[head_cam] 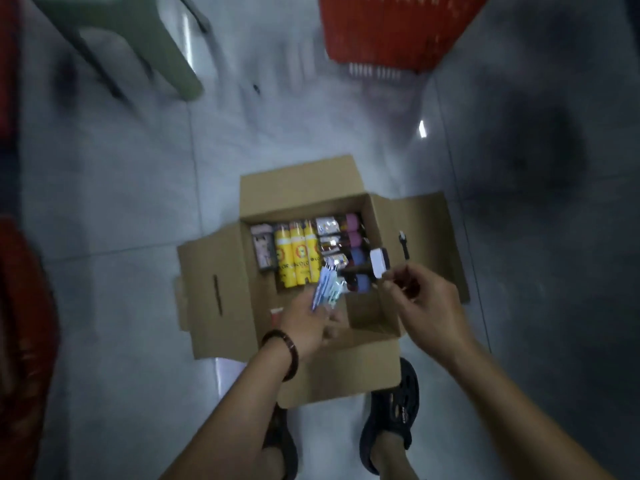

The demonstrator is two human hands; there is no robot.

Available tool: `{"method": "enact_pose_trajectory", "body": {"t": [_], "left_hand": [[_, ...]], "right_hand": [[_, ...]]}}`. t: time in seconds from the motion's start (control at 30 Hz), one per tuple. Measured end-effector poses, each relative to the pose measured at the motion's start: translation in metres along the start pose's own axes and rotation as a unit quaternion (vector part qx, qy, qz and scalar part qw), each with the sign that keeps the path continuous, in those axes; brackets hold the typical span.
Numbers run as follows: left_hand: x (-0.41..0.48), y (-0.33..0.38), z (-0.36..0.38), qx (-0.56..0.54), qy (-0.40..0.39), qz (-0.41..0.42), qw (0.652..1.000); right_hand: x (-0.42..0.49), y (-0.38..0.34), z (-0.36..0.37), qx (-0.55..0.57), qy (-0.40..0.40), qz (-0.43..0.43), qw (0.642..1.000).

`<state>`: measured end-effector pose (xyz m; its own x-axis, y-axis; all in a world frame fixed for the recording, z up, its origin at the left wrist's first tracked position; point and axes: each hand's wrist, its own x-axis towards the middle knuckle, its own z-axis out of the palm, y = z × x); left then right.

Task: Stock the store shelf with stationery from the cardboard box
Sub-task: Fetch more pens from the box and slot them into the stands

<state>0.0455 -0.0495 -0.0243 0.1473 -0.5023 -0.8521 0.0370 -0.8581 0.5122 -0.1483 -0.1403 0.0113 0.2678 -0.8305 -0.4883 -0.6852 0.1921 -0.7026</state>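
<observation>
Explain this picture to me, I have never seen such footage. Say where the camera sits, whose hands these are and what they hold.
There is no machine: a person wears one camera on the head, looking down at their own hands. An open cardboard box stands on the tiled floor, with yellow packs and other blurred goods inside. The left hand holds a bunch of blue-and-white packets; the right hand pinches a small white item, too blurred to name. A red basket sits beyond.

red basket top | green stool top-left | grey tiled floor
</observation>
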Motion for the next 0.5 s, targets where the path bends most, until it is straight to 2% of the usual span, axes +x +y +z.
{"method": "enact_pose_trajectory", "body": {"t": [0.13,0.23,0.37,0.5], "left_hand": [[-0.151,0.079,-0.068,-0.145,-0.056,0.07,0.985],[-0.262,0.128,-0.117,-0.188,-0.077,0.125,0.971],[-0.402,0.179,-0.176,-0.173,-0.006,0.207,0.963],[-0.53,0.189,-0.219,-0.216,0.082,0.256,0.939]], "right_hand": [[-0.066,-0.148,-0.029,0.093,-0.015,-0.047,0.994],[-0.117,-0.262,-0.047,0.136,-0.063,-0.076,0.986],[-0.181,-0.399,-0.078,0.125,-0.117,-0.166,0.971],[-0.255,-0.515,-0.09,0.113,-0.187,-0.247,0.944]]}}
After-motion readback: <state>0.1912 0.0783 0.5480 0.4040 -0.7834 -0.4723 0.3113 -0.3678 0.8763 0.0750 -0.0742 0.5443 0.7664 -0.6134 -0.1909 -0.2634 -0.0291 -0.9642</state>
